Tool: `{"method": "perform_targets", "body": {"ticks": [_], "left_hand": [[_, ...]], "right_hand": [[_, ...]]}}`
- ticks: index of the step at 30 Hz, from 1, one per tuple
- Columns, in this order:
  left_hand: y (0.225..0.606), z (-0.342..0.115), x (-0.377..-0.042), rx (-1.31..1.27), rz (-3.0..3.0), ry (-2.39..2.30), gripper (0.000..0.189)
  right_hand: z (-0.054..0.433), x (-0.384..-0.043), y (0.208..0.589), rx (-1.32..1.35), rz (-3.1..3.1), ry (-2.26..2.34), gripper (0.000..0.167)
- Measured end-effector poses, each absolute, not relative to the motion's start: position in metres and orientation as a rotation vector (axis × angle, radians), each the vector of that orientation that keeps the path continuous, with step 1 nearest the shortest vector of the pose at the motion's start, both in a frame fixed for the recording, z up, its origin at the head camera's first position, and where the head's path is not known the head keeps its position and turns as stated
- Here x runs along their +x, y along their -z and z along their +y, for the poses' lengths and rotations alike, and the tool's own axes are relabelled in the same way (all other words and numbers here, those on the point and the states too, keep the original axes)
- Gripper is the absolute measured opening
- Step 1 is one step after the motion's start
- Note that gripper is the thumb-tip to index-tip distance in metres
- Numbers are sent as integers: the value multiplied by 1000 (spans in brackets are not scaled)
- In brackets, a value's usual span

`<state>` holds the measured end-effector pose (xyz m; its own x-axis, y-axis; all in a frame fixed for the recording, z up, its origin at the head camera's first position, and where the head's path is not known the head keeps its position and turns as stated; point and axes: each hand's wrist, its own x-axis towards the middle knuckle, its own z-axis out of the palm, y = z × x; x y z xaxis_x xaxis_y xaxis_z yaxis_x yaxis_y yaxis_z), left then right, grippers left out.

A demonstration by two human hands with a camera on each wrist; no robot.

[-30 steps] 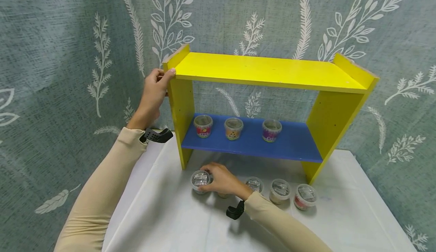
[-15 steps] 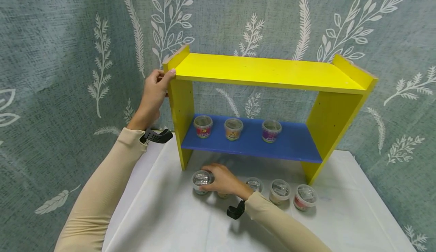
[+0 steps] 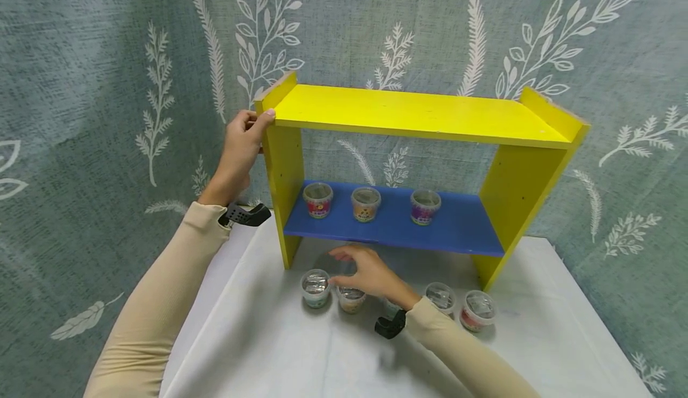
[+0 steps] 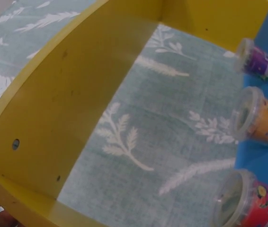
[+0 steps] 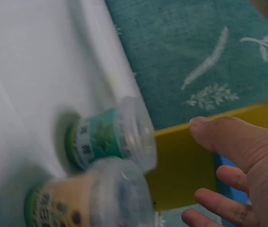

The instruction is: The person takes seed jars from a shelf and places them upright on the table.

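My left hand [image 3: 240, 150] grips the top left corner of a yellow shelf unit [image 3: 424, 111], thumb on the front edge. My right hand [image 3: 371, 273] hovers with fingers spread over the row of lidded plastic cups on the table, holding nothing. Nearest to it are the green-labelled cup [image 3: 315, 290] at the row's left end and the orange-labelled cup [image 3: 351, 302] beside it. In the right wrist view, the green-labelled cup [image 5: 105, 135] stands apart from the fingers [image 5: 221, 135]. My right arm partly hides the third cup [image 3: 391, 309].
On the blue shelf board [image 3: 462, 219] stand a red cup [image 3: 318, 205], an orange cup [image 3: 366, 210] and a purple cup [image 3: 424, 211]. Two more cups, one pale [image 3: 440, 297] and one red-labelled [image 3: 476, 311], stand right of my arm. Patterned cloth [image 3: 107, 147] hangs behind.
My right hand has let go of the green-labelled cup and moved right and slightly up, its fingers spreading. My left hand keeps its grip on the shelf unit.
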<state>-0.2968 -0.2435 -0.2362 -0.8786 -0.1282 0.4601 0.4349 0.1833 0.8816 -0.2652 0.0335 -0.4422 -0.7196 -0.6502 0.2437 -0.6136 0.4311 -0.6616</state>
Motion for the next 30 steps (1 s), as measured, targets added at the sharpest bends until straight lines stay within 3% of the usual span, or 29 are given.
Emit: {"method": "perform_targets", "body": {"ticks": [13,30], "left_hand": [[236,-243,-297,-277,-2043,1733,42],[236,-243,-296,-268,-2049,1734,42]], "right_hand": [[77,-269,416,-1079,2607,1395,49],[138,-278,382,-892,2786,1514,57]]}}
